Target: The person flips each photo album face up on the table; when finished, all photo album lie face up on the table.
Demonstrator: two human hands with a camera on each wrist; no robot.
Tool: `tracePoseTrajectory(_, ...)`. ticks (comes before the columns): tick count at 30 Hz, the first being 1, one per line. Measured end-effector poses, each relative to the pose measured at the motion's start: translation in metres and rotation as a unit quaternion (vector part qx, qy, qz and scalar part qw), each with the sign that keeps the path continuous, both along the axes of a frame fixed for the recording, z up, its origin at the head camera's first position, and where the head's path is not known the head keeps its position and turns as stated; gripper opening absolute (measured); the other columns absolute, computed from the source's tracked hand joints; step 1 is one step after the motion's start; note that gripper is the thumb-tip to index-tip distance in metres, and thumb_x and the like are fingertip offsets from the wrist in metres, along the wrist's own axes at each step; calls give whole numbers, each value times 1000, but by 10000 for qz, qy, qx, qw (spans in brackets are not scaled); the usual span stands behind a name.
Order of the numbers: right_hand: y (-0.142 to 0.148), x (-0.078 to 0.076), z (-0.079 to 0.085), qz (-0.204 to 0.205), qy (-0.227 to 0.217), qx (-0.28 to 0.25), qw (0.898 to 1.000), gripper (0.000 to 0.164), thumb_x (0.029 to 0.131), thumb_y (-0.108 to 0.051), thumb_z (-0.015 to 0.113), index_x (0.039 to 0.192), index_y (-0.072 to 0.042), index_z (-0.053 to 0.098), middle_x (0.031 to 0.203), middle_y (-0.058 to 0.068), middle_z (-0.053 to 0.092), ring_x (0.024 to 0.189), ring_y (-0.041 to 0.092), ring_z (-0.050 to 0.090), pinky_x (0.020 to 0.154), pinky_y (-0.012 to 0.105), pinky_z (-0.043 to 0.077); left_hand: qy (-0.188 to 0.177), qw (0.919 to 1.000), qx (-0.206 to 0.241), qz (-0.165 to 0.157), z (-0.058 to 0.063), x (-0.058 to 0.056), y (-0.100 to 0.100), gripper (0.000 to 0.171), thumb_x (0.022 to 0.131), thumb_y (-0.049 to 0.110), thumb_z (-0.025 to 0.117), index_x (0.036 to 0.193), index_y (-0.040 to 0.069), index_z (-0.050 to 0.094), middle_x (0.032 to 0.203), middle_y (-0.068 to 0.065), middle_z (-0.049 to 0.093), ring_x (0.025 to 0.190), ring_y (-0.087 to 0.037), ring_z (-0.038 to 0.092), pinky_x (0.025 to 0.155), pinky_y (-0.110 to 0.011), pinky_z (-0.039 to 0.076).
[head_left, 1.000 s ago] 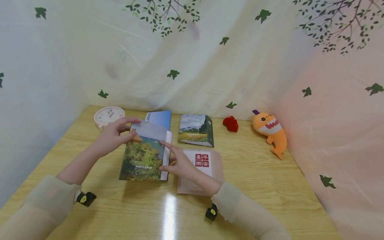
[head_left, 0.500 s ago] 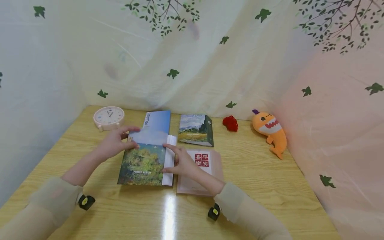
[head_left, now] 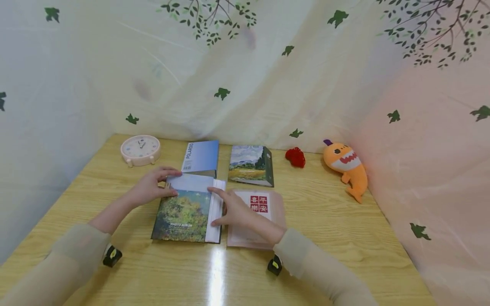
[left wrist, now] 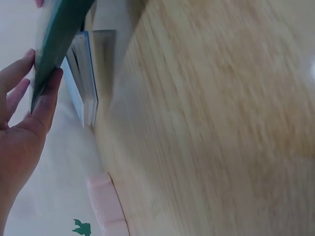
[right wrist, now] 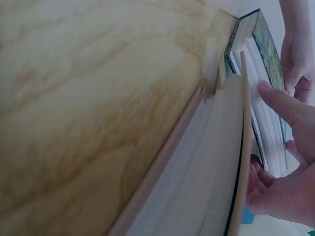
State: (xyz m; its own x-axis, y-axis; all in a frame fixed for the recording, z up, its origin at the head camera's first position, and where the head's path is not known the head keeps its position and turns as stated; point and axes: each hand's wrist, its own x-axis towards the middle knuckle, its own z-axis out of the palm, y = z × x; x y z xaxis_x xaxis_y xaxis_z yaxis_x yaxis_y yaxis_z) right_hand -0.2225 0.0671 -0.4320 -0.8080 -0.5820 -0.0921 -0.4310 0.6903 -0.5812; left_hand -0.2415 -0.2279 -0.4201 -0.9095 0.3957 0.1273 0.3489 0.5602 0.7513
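A photo album (head_left: 181,212) with a painted garden cover lies between both hands, its white page edges facing right. My left hand (head_left: 153,187) grips its upper left corner, thumb on the cover; the left wrist view shows the green back edge of the album (left wrist: 61,39) between thumb and fingers of the left hand (left wrist: 22,132). My right hand (head_left: 239,212) holds the album by its right side. In the right wrist view, the right hand (right wrist: 288,191) has fingers along the page block, and the left hand (right wrist: 298,56) is at the far side.
Behind the album lies a blue POLAROID book (head_left: 204,155), with a landscape-covered album (head_left: 249,163) to its right. A pink album with red characters (head_left: 254,238) lies under the right forearm. Also on the table are a pink clock (head_left: 140,149), red yarn bundle (head_left: 295,157) and orange shark plush (head_left: 346,168).
Both hands have brought the garden-cover album down and toward me, uncovering more of the blue book behind it. The grips stay much the same; the other things have not moved.
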Motion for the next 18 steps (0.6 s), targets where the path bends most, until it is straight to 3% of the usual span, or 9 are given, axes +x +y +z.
tracePoseTrajectory(5,0,2,1,112,375,649,9971,104,65,-52,81,148,-45,18,132,13,46,119,26,38,91,39,41,-137,9995,76,-285,-4,-2,-4,57,82,25,74,132,5,54,136,-15,39,113,-30,46,86,-37,52)
tracePoseTrajectory(10,0,1,0,187,618,1047,9924,106,63,-61,77,148,-47,15,137,14,40,128,32,29,95,44,34,-97,9983,148,-550,-9,-9,-8,58,81,23,75,131,3,54,133,-14,40,113,-27,45,82,-27,51)
tracePoseTrajectory(14,1,-1,-2,200,664,1205,9903,106,62,-64,76,148,-46,15,144,15,33,128,32,28,98,46,33,-254,9976,112,-629,-14,-15,-9,59,80,24,76,131,3,55,132,-15,41,114,-29,45,83,-29,50)
tracePoseTrajectory(18,0,-1,-4,286,726,1354,9877,107,62,-66,75,149,-45,16,143,14,33,128,30,28,99,45,32,-366,9975,-72,-606,-16,-18,-10,61,79,27,76,131,3,55,133,-16,41,116,-31,46,90,-40,48)
